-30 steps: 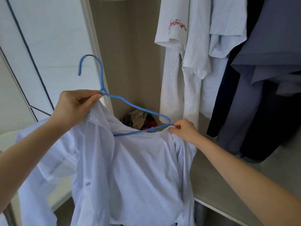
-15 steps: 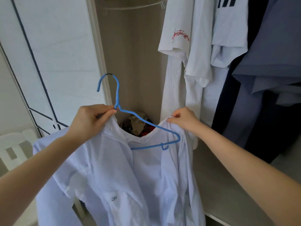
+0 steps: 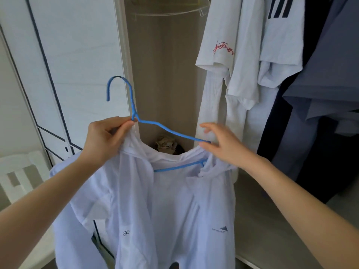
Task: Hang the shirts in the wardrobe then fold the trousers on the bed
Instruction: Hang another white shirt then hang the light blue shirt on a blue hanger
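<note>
A white shirt [image 3: 165,206] with small dark logos on its chest hangs on a blue wire hanger [image 3: 167,131] in front of the open wardrobe. My left hand [image 3: 104,139] pinches the hanger's neck together with the shirt's collar. My right hand [image 3: 219,144] is at the hanger's right shoulder, fingers spread, its thumb resting on the shirt fabric there. The hook points up and to the left, free of any rail.
White T-shirts [image 3: 239,61] and dark blue garments [image 3: 320,105] hang in the wardrobe at the right. A wardrobe shelf [image 3: 272,220] lies below them. The white door [image 3: 64,61] stands at the left, a white chair [image 3: 17,177] below it. Crumpled clothes [image 3: 167,144] lie deep inside.
Both hands have raised the hanger and shirt towards the wardrobe. My right hand has let go of the shirt's shoulder and opened its fingers; the shirt now sits over the right end of the hanger.
</note>
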`<action>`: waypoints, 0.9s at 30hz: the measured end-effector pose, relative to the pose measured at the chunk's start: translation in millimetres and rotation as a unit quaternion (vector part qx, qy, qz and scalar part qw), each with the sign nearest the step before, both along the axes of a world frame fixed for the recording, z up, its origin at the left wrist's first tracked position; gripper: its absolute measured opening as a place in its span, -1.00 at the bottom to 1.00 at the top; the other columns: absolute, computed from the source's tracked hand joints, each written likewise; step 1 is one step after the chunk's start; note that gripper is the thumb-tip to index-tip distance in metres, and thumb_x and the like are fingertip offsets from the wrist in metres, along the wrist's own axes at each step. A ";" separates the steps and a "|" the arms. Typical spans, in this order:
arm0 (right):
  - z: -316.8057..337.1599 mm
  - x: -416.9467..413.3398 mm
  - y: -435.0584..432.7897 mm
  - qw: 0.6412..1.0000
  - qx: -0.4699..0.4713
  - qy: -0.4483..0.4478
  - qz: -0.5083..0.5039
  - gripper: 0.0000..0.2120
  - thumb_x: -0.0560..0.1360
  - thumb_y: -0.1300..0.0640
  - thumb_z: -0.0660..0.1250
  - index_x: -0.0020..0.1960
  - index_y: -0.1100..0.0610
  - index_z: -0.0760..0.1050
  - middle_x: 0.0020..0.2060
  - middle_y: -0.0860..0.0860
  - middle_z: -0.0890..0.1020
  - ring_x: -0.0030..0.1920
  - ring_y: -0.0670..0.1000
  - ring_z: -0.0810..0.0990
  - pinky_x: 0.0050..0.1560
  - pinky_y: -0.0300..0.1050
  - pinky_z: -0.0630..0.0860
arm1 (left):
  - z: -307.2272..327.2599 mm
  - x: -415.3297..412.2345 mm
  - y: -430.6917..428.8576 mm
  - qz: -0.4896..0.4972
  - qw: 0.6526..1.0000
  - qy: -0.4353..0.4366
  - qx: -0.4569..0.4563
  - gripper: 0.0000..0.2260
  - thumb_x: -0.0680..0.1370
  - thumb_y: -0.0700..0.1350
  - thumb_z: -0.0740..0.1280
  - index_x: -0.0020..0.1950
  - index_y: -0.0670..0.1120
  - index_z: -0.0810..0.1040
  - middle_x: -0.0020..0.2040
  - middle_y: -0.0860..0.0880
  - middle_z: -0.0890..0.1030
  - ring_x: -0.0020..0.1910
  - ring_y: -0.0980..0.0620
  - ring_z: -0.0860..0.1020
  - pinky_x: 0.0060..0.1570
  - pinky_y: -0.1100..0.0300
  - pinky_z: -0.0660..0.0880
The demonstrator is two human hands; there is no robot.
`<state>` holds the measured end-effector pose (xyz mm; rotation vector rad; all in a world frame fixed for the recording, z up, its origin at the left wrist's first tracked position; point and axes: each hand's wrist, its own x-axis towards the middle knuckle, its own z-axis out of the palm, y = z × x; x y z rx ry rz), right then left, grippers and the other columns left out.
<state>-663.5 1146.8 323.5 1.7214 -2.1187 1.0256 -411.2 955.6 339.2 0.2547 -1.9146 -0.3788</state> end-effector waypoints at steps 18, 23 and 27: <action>6.3 -17.1 8.9 0.916 0.313 -0.234 0.097 -0.75 0.61 0.17 0.25 -0.05 0.36 0.56 -0.36 -0.01 0.51 -0.32 -0.11 0.45 -0.27 -0.25 0.39 | 20.6 43.1 -22.5 0.013 0.996 -0.032 -0.086 -0.84 0.58 -0.09 0.30 0.05 0.16 0.57 -0.14 0.49 0.57 -0.24 0.36 0.51 -0.16 0.54 0.35; 38.5 -7.0 5.7 0.914 0.392 -0.084 0.063 -0.77 0.59 0.30 0.18 -0.20 0.31 0.51 -0.36 0.01 0.47 -0.36 -0.10 0.41 -0.26 -0.20 0.39 | 22.5 44.4 -27.8 -0.013 0.991 -0.057 -0.122 -0.82 0.61 0.01 0.29 0.06 0.02 0.67 -0.24 0.10 0.66 -0.28 0.11 0.53 -0.22 0.35 0.42; 58.6 16.1 -21.4 0.950 0.290 0.112 0.015 -0.77 0.58 0.24 0.14 -0.11 0.30 0.53 -0.24 0.09 0.60 -0.23 0.06 0.54 -0.13 0.01 0.49 | 3.9 25.9 -27.8 0.015 0.981 -0.099 -0.165 -0.69 0.61 0.03 0.25 0.06 -0.13 0.71 -0.32 0.05 0.59 -0.34 0.16 0.50 -0.26 0.18 0.49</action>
